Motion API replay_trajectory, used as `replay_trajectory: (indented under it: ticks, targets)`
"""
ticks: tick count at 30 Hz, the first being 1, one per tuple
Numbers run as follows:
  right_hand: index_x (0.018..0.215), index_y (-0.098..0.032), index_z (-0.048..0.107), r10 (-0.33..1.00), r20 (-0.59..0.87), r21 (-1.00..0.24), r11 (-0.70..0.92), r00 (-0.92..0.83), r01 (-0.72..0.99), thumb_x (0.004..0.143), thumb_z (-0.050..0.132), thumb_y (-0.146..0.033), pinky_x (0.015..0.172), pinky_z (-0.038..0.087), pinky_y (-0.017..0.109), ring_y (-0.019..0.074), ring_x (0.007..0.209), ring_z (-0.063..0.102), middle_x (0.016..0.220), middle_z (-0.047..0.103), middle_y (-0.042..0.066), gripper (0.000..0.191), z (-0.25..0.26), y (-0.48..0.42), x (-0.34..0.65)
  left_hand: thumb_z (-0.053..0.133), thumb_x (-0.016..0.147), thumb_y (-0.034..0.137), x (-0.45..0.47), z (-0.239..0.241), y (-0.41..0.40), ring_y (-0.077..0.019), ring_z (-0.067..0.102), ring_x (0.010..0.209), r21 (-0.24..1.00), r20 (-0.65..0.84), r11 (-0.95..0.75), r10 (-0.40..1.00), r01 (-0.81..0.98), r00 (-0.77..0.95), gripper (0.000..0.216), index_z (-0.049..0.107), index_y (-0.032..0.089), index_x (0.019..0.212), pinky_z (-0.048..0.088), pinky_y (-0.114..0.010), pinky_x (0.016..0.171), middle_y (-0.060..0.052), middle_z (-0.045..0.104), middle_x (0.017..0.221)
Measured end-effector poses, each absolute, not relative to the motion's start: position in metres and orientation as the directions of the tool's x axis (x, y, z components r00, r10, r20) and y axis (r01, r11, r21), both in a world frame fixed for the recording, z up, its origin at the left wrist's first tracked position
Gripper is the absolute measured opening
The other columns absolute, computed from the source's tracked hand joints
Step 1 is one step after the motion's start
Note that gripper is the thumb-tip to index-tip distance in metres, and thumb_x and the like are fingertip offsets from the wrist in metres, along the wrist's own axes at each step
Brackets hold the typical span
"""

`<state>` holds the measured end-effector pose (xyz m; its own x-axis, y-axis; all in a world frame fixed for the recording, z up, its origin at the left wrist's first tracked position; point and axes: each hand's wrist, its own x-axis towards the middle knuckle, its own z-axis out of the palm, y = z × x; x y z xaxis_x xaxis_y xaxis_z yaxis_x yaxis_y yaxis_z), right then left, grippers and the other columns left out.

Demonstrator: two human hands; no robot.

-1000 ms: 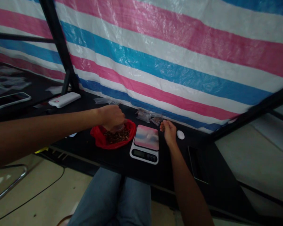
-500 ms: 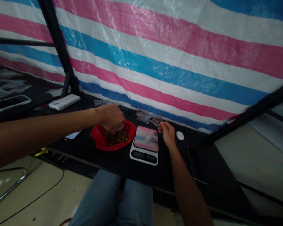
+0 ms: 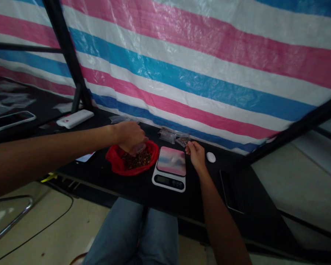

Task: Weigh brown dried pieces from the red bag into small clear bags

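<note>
My left hand [image 3: 130,137] reaches over the red plastic bag [image 3: 114,162], its fingers closed round a small clear plastic piece [image 3: 140,148], whose exact kind I cannot tell. Small brown pieces [image 3: 138,160], like seeds or dried bits, fill the open bag. Right of it lies a white digital scale [image 3: 168,182] with a shiny, bare weighing plate [image 3: 171,161]. Beyond the scale's far right corner, my right hand [image 3: 196,152] has its fingertips pinched at a small clear bag [image 3: 183,140] of brown bits; whether they grip it is unclear.
Another clear packet [image 3: 167,136] and a flat clear bag [image 3: 123,119] lie along the striped sheet [image 3: 182,88]. A white oval object [image 3: 211,157] and a dark phone-like slab [image 3: 231,191] are on the right. A white device [image 3: 75,119] and a phone [image 3: 12,121] lie left.
The view has shifted very slightly. Both hands stay almost in the same places, left over the red bag and right by the small clear bag.
</note>
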<state>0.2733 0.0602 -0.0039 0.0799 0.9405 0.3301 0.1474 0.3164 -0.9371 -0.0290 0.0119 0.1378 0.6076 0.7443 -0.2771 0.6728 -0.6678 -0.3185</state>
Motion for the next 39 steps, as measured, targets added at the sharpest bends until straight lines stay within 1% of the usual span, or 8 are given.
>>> replay_trajectory:
  ticks: [6, 12, 18, 25, 28, 31, 35, 39]
  targets:
    - [0.07, -0.022, 0.064, 0.912, 0.384, -0.902, 0.336, 0.146, 0.271, 0.083, 0.064, -0.058, 0.063, 0.046, 0.031, 0.0173, 0.061, 0.058, 0.063, 0.065, 0.001, 0.039, -0.012, 0.067, 0.282, 0.072, 0.079, 0.055, -0.039, 0.141, 0.022, -0.0318, 0.073, 0.091, -0.137, -0.283, -0.636, 0.76, 0.759, 0.586, 0.045, 0.077, 0.022, 0.108, 0.049, -0.036, 0.081, -0.013, 0.079, 0.1]
    - [0.103, -0.019, 0.075, 0.843, 0.532, -0.692, 0.38, 0.076, 0.614, 0.079, 0.069, -0.038, 0.102, 0.047, 0.05, 0.0315, 0.107, 0.066, 0.11, 0.077, 0.013, 0.031, -0.032, 0.082, 0.297, 0.067, 0.084, 0.049, -0.043, 0.13, 0.052, -0.0228, 0.071, 0.093, 0.2, -0.127, -0.653, 0.722, 0.73, 0.68, 0.044, 0.072, 0.021, 0.118, 0.048, -0.027, 0.077, -0.008, 0.078, 0.111]
    - [0.116, -0.023, 0.077, 0.888, 0.442, -0.475, 0.35, -0.125, 0.807, 0.089, 0.068, -0.031, 0.108, 0.044, 0.051, 0.0329, 0.126, 0.058, 0.134, 0.07, 0.013, 0.03, -0.033, 0.083, 0.297, 0.064, 0.087, 0.054, 0.013, 0.11, 0.095, -0.025, 0.071, 0.091, 0.186, 0.023, -0.652, 0.751, 0.735, 0.66, 0.05, 0.071, 0.018, 0.121, 0.048, -0.03, 0.074, -0.01, 0.078, 0.108]
    - [0.096, -0.022, 0.08, 0.915, 0.392, -0.297, 0.221, -0.093, 0.929, 0.095, 0.062, -0.027, 0.097, 0.047, 0.047, 0.0339, 0.113, 0.059, 0.12, 0.07, 0.015, 0.019, -0.023, 0.074, 0.29, 0.083, 0.071, 0.051, 0.076, 0.081, 0.12, -0.0439, 0.057, 0.131, 0.044, -0.028, -0.586, 0.809, 0.809, 0.587, 0.084, 0.058, 0.013, 0.143, 0.05, -0.048, 0.101, -0.024, 0.061, 0.144]
    - [0.085, -0.021, 0.078, 0.896, 0.444, -0.375, 0.205, -0.019, 0.904, 0.09, 0.061, -0.021, 0.093, 0.049, 0.043, 0.031, 0.101, 0.062, 0.105, 0.072, 0.015, 0.018, -0.023, 0.076, 0.294, 0.084, 0.072, 0.049, 0.078, 0.074, 0.112, -0.0455, 0.05, 0.138, 0.129, 0.048, -0.563, 0.826, 0.816, 0.562, 0.094, 0.049, 0.01, 0.151, 0.047, -0.051, 0.107, -0.027, 0.051, 0.153]
    - [0.067, -0.022, 0.073, 0.882, 0.436, -0.607, 0.139, 0.181, 0.783, 0.082, 0.063, -0.025, 0.081, 0.052, 0.04, 0.0279, 0.084, 0.063, 0.082, 0.071, 0.011, 0.018, -0.017, 0.077, 0.302, 0.067, 0.09, 0.044, 0.073, 0.069, 0.096, -0.0347, 0.062, 0.125, 0.408, 0.231, -0.564, 0.824, 0.718, 0.517, 0.057, 0.062, 0.011, 0.136, 0.049, -0.043, 0.105, -0.021, 0.066, 0.136]
    - [0.063, -0.022, 0.069, 0.9, 0.217, -0.918, 0.057, 0.377, 0.393, 0.076, 0.062, -0.031, 0.055, 0.046, 0.03, 0.0199, 0.061, 0.059, 0.061, 0.065, 0.002, 0.017, -0.002, 0.072, 0.308, 0.06, 0.094, 0.041, 0.077, 0.059, 0.066, -0.0216, 0.071, 0.087, 0.816, 0.34, -0.462, 0.869, 0.346, 0.359, 0.027, 0.072, 0.017, 0.092, 0.053, -0.032, 0.081, -0.007, 0.076, 0.093]
    - [0.074, -0.02, 0.068, 0.889, 0.096, -0.994, 0.105, 0.448, 0.005, 0.074, 0.063, -0.036, 0.044, 0.04, 0.023, 0.0177, 0.06, 0.064, 0.067, 0.071, 0.002, 0.017, 0.012, 0.059, 0.297, 0.063, 0.093, 0.041, 0.092, 0.052, 0.045, -0.0158, 0.063, 0.067, 0.92, 0.353, -0.383, 0.902, 0.081, 0.248, 0.027, 0.067, 0.017, 0.082, 0.046, -0.027, 0.063, -0.001, 0.069, 0.073]
